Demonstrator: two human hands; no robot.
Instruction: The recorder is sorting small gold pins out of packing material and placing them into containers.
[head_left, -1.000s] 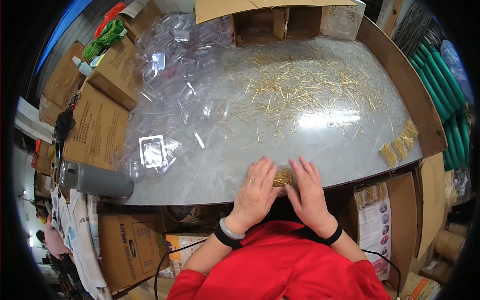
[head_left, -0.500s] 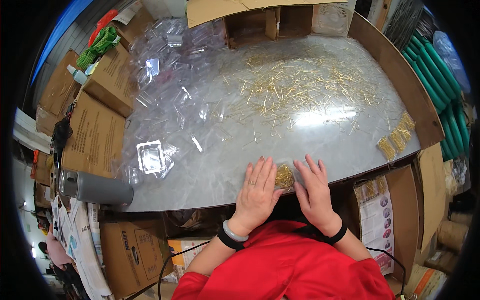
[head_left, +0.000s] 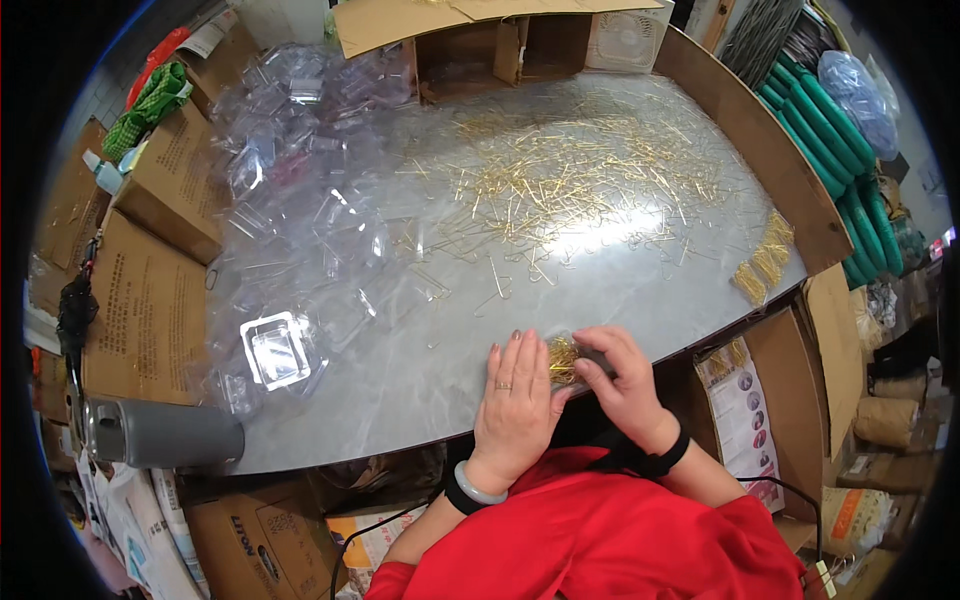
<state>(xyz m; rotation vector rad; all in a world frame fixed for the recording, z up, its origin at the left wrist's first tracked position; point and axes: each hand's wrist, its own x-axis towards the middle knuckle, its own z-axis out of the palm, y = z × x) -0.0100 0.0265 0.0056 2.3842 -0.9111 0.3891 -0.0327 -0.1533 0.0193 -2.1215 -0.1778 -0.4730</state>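
Note:
A small clear plastic pack of gold wire hooks lies near the table's front edge, between my two hands. My left hand rests flat along its left side, fingers stretched out and side by side. Bent around the pack's right side, the thumb and fingers of my right hand take hold of its edge. Farther back, a wide scatter of loose gold wire hooks covers the grey tabletop. Several filled packs stand in a row at the right edge.
Clear plastic boxes are heaped across the table's left side. A grey bottle lies at the front left corner. Cardboard boxes line the left, and a cardboard strip borders the right. An open carton stands below the right edge.
My right hand has gone from spread fingers beside the pack to curled fingers on its right side. My left hand stays flat beside it. The whole view has shifted slightly.

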